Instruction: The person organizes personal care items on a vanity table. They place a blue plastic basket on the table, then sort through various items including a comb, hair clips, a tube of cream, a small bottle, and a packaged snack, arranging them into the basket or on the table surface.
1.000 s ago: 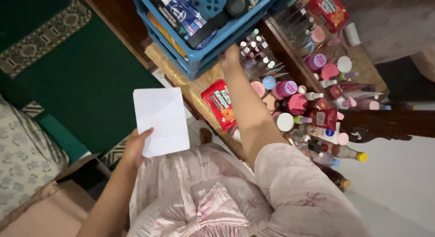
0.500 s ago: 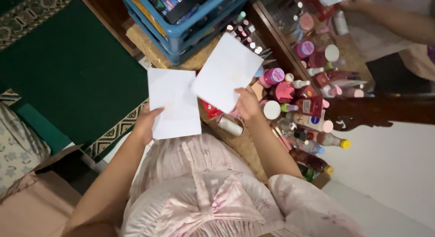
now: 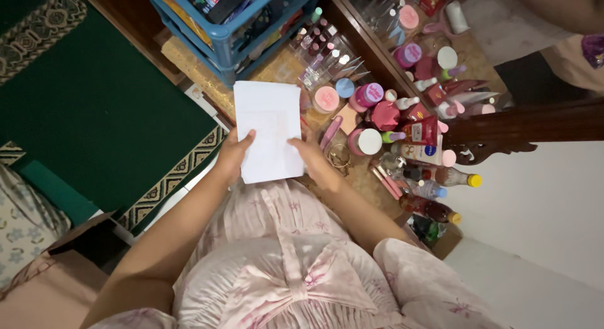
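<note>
Both hands, left hand (image 3: 234, 154) and right hand (image 3: 313, 159), pinch white paper (image 3: 268, 130) between them.

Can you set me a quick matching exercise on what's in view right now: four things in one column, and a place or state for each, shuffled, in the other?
Things:
1. white paper
2. blue plastic crate
3. green carpet
4. yellow-capped bottle

Places or states:
A. lying on its side at the right end of the cluttered tabletop
B. held at its lower edge by the left hand and right hand
C. spread on the floor to the left
D. standing beyond the paper, packed with goods

Pairs: 1-B, 2-D, 3-C, 4-A
</note>
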